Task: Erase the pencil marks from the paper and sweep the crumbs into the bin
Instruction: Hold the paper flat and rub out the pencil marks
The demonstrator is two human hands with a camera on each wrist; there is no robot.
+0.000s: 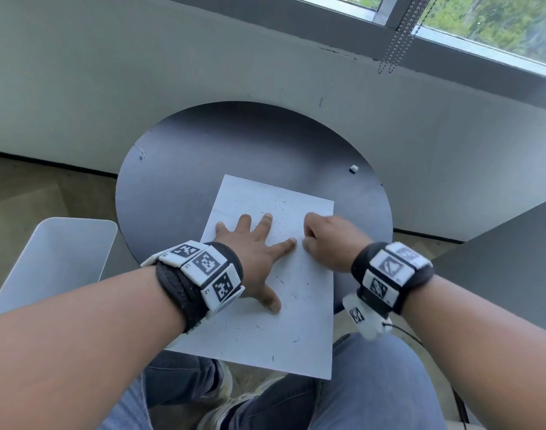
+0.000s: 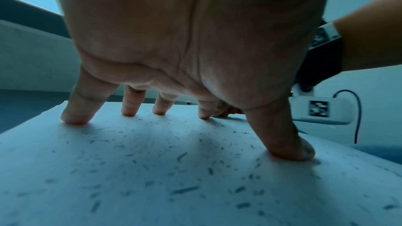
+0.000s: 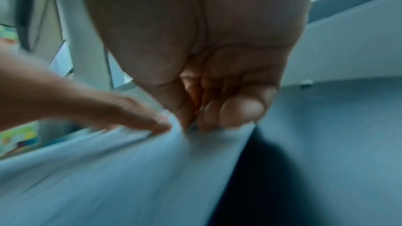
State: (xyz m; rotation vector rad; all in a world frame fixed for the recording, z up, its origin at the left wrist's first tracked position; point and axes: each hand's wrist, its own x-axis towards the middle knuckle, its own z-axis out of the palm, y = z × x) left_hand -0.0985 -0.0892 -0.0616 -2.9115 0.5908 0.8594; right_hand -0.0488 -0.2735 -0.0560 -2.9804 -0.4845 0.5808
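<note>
A white sheet of paper lies on the round dark table, its near end hanging over the table edge. Dark eraser crumbs are scattered over it, seen close in the left wrist view as crumbs. My left hand presses the sheet with straight, spread fingers. Just to its right, my right hand is curled, and its fingertips and thumb pinch together down on the paper. A small greyish piece, apparently an eraser, barely shows between them. That view is motion-blurred.
A white bin stands on the floor left of the table, below its edge. A small white block lies at the table's far right. A grey wall and window sill run behind. My knees in jeans are under the paper's near end.
</note>
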